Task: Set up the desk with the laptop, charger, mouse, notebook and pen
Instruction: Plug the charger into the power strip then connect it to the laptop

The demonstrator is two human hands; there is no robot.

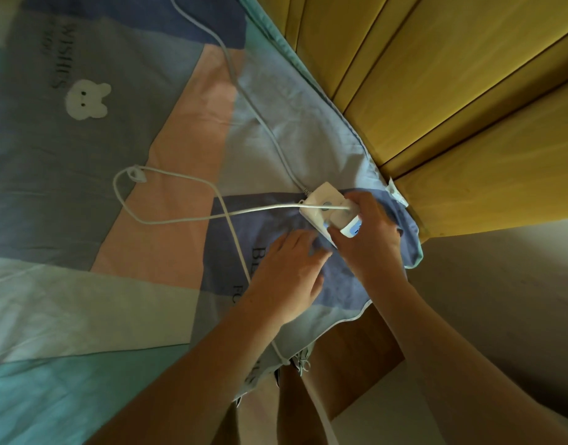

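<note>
Your right hand point(369, 232) is wrapped around a white charger plug point(351, 224) sitting on the power strip point(321, 207), right of centre in the frame, fingers closed on it. You can't really see whether the plug is fully seated, since your fingers cover most of it. Your left hand point(289, 277) lies flat and open on the bedspread point(83, 155) just below and left of the strip, holding nothing.

The strip rests on a dark blue patch of that patchwork bedspread, close to its right edge. A thick grey cord point(244, 91) runs from the strip up to the top of the frame and gets cut off there. The thinner white charger cable point(167, 220) leaves the plug leftwards, loops across the pink patch, crosses itself and drops off the bottom edge of the bed, passing under your left forearm.

Upper right is a yellow padded headboard point(452, 91). There's a white bunny print point(86, 102) in the upper left, with upside-down lettering next to it that's only partly readable. Lower right shows a bit of wooden bed frame point(350, 348) and pale floor, all pretty dim.
</note>
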